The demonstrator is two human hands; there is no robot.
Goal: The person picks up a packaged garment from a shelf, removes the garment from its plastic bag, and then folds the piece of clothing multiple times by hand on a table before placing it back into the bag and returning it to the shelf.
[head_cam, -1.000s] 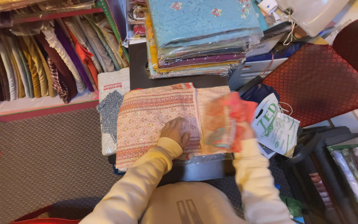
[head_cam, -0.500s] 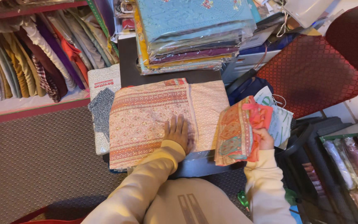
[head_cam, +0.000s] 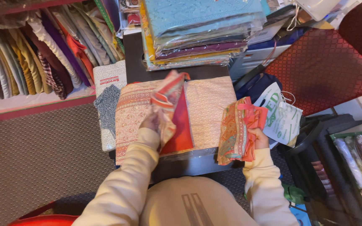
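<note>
Head view, looking down on a dark table (head_cam: 139,62) at mid-frame. The left hand (head_cam: 151,122), left of centre, is closed on an orange-and-red patterned cloth (head_cam: 170,106) and lifts it off the pile; the raised cloth stands on edge, its long axis running from lower centre toward upper centre of the frame, free end pointing up-frame, red inner face (head_cam: 182,129) turned to the right. The right hand (head_cam: 258,138), right of centre, grips a folded orange-pink cloth (head_cam: 237,129) at that cloth's right edge; this bundle is held just off the table's right edge, long axis near vertical in the frame, lower corner hanging toward the bottom. Between the two hands lies a flat pink printed fabric (head_cam: 210,109) in clear wrap, its long axis left to right. Just left of it rests a white packet with grey-blue cloth (head_cam: 107,104). At upper centre sits a stack of wrapped fabrics (head_cam: 197,29), turquoise on top. Hung garments (head_cam: 34,58) fill the upper left; a red chair (head_cam: 327,71) occupies the upper right, with a white plastic bag (head_cam: 283,119) beside the right hand.
</note>
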